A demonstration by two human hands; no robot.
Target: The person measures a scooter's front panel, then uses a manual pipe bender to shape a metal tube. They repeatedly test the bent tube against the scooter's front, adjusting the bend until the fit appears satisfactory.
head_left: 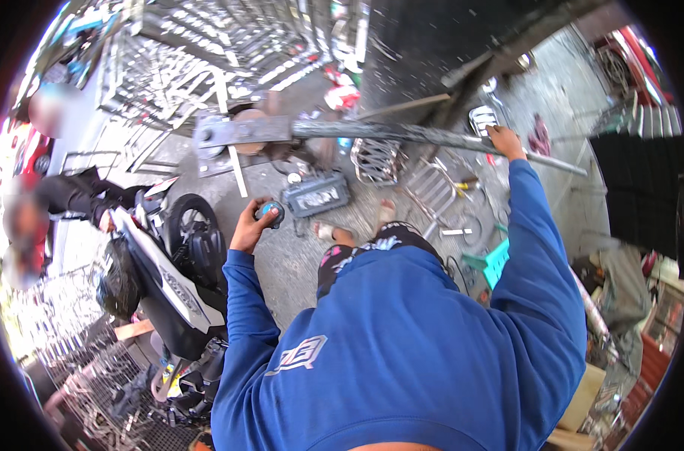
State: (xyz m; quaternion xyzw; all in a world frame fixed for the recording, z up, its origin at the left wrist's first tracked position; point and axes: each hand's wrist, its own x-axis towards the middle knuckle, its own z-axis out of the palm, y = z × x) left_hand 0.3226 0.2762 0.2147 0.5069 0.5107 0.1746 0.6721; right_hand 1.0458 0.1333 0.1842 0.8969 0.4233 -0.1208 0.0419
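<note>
Floor [291, 263], motorcycle [178, 295], metal frames [206, 56], long bar [387, 133]

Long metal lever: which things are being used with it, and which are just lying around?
Seem in use:
long metal lever, gripped by the right hand
pale strip under the lever
round blue-topped thing in the left hand

Seem just lying about:
grey boxy thing
green plastic thing
metal grille

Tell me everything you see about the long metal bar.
The long bar looks like worn, dark grey metal. Its left end meets a flat plate; its right end narrows to a thinner, paler rod. It crosses the picture, sloping slightly down rightward, and the right hand grips it near the thinner part.
</note>
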